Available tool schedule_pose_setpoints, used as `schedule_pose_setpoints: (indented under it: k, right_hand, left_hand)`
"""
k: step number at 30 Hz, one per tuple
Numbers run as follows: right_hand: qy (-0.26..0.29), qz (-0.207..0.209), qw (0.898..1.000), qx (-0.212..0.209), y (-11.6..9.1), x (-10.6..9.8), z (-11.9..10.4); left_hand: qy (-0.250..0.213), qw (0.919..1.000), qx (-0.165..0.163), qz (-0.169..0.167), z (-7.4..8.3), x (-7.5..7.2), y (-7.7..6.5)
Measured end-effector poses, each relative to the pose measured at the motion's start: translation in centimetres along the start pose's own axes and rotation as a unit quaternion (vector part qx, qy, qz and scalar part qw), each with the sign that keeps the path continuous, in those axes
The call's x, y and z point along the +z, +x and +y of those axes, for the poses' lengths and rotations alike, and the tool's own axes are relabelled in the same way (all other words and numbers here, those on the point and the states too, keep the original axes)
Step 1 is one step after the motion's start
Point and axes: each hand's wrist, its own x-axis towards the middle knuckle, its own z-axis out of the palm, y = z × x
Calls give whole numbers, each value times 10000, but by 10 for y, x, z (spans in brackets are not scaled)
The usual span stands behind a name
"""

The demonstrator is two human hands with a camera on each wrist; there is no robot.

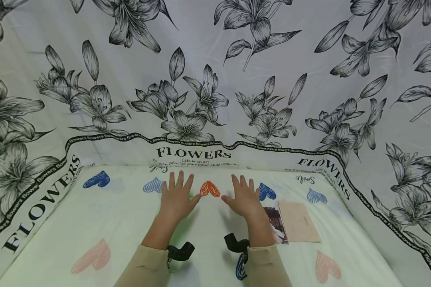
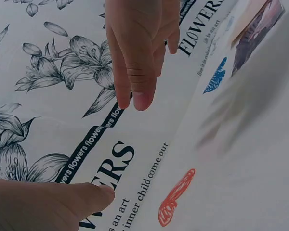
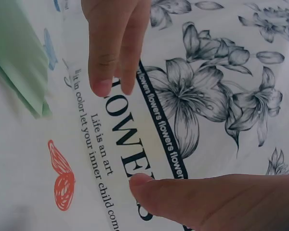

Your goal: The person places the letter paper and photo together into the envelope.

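My left hand (image 1: pixel 177 201) is held over the white cloth with its fingers straight and spread, gripping nothing. Mostly hidden beneath it is a pale green sheet-like item (image 3: pixel 20 57), seen better in the right wrist view. My right hand (image 1: pixel 246 201) is likewise spread and holds nothing. Just right of that wrist lie a dark printed photo (image 1: pixel 279 229) and a flat tan paper piece (image 1: pixel 299 222), perhaps an envelope; the photo is partly covered by my forearm. A red printed heart (image 1: pixel 210 189) shows between the two thumbs.
The cloth (image 1: pixel 136 227) printed with hearts covers the work surface. Around it rises a white curtain (image 1: pixel 201 48) with black flowers and lettering, close beyond the fingertips. Black curved mounts (image 1: pixel 181 252) sit at both wrists.
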Motion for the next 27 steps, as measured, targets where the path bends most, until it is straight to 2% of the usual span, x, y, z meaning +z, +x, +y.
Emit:
schedule_pose_setpoints:
  k: [6,15,27]
  right_hand:
    - [79,-324,9993,139,2,0,5]
    - [93,-525,9982,277,3,-1,13]
    - [429,-916,9923,708,3,4,37]
  left_hand:
    - [1,9993,-260,-266,-4,1,-1]
    - [-44,9967,-512,-635,-8,2,-3]
    - [-332,9870,-1118,-1103,-17,8,-3]
